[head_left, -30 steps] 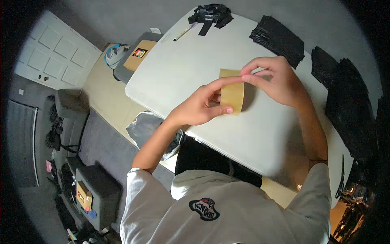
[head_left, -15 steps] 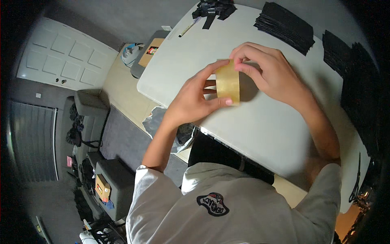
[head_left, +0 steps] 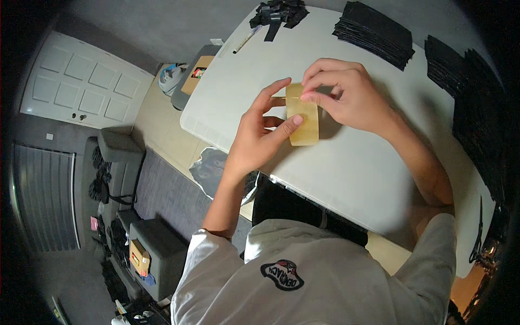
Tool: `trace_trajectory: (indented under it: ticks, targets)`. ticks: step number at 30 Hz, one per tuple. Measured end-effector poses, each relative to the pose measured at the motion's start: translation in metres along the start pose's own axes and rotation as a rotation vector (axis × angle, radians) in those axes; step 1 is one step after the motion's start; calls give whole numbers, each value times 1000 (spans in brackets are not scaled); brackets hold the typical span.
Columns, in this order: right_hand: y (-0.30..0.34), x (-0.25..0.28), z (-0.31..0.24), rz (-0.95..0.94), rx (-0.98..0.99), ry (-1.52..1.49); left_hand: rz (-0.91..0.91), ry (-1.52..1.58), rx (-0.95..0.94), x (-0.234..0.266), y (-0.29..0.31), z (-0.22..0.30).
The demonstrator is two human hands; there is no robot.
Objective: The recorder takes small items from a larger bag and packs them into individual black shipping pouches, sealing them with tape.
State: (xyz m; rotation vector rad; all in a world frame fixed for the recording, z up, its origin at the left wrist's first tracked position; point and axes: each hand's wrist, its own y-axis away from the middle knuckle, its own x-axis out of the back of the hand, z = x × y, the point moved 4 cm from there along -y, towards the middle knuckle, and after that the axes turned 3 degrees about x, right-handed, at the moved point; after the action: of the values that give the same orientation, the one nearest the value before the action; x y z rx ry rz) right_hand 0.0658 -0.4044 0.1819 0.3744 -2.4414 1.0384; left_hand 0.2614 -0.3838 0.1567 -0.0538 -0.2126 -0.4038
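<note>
A wide roll of yellowish clear packing tape (head_left: 306, 131) is held up above the white table (head_left: 346, 179). My left hand (head_left: 259, 133) grips the roll from its left side, the thumb pressed on the tape's outer face and the fingers behind or inside it, partly hidden. At the roll's upper part, my right hand (head_left: 346, 100) pinches with thumb and forefinger against the tape surface. A thin line crosses the tape by those fingertips; whether a loose end is lifted there, I cannot tell.
Along the far edge lie a marker pen (head_left: 247, 40), a clump of black strips (head_left: 279, 15) and a stack of black sheets (head_left: 374, 35). More black sheets (head_left: 476, 114) cover the right edge, near black scissors (head_left: 478, 230). A plastic bag (head_left: 210, 170) is below the table's left edge.
My left thumb has moved up from the roll's lower edge onto its face. My right fingertips have shifted from the top edge down and left onto the tape.
</note>
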Motion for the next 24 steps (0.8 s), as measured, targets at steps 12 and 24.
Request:
trace_trajectory:
  ticks: [12, 24]
  targets:
    - [0, -2, -11, 90, -65, 42, -39, 12, -34, 3, -1, -10]
    - [10, -3, -19, -204, -353, 397, 60, 25, -111, -3, 10, -13]
